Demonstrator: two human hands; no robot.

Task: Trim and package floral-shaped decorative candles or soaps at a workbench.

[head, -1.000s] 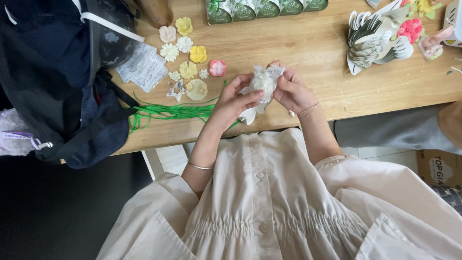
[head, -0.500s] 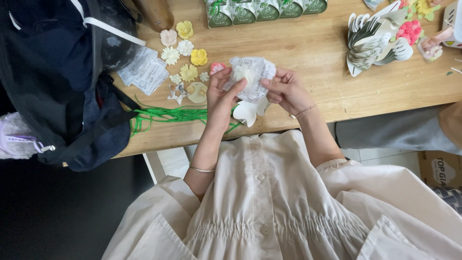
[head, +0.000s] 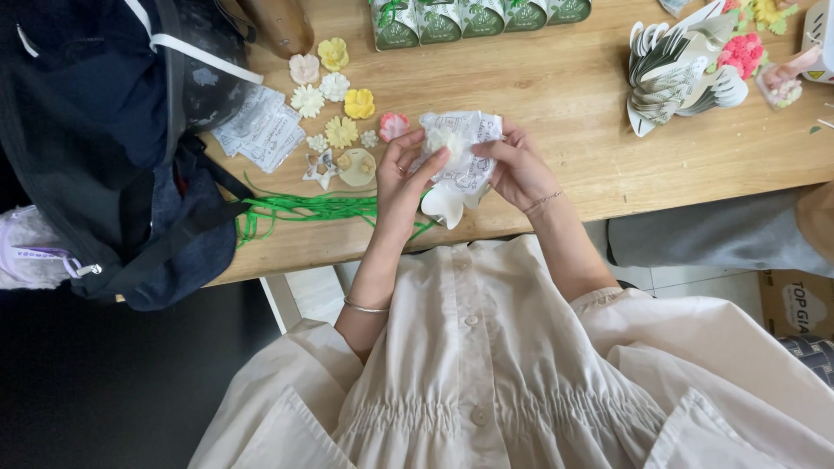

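Both hands (head: 408, 178) (head: 519, 165) hold white wrapper (head: 460, 161) above table edge (head: 573, 213).

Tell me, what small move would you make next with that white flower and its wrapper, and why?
Probably fold the printed wrapper snug around the white flower. The left hand presses a finger onto the flower while the right hand holds the paper's edge, yet the wrap is open on top and a loose white flap hangs below.
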